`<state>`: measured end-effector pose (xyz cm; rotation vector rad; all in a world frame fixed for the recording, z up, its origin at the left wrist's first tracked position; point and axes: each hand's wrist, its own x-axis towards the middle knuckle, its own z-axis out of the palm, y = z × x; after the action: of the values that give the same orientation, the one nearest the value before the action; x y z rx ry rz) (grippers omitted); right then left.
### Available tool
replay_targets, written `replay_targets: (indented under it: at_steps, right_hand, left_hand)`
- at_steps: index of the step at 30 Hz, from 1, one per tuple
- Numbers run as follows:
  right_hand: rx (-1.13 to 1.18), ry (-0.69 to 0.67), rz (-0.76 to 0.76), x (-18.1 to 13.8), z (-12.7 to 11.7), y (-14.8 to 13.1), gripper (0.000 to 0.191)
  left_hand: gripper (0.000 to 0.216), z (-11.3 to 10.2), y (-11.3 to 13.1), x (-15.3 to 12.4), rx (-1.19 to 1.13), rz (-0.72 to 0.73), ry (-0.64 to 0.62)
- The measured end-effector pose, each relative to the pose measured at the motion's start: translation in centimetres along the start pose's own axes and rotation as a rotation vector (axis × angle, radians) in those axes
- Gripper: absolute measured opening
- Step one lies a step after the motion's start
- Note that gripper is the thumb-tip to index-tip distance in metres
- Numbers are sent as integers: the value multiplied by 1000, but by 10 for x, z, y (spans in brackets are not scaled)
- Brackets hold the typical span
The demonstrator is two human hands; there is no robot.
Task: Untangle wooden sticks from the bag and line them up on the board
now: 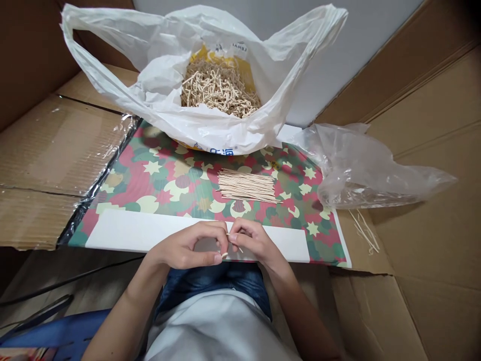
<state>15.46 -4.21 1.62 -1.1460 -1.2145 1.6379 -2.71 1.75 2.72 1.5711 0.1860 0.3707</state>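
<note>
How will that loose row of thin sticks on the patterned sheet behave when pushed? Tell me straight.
The thin pale sticks look light and fairly stiff, though slender enough to snap. Lying loose and unbound, they would probably roll apart and scatter. The patterned sheet looks smooth, so they may slide easily.

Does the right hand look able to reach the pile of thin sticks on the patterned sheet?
Probably yes: the right hand rests just below the pile of thin sticks, with nothing standing between them, though it seems to pinch a short stick.
</note>
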Motion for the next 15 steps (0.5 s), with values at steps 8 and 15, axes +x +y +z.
replay_targets:
  at_steps: [8, 15]
  right_hand:
    - [-136, 16, 13, -8, -8, -2, 12]
    - [-198, 126, -4, -11, 7, -6, 11]
  left_hand:
    - [6, -5, -5, -7, 24, -23, 17]
    - [6, 5, -3, -6, 2, 16, 101]
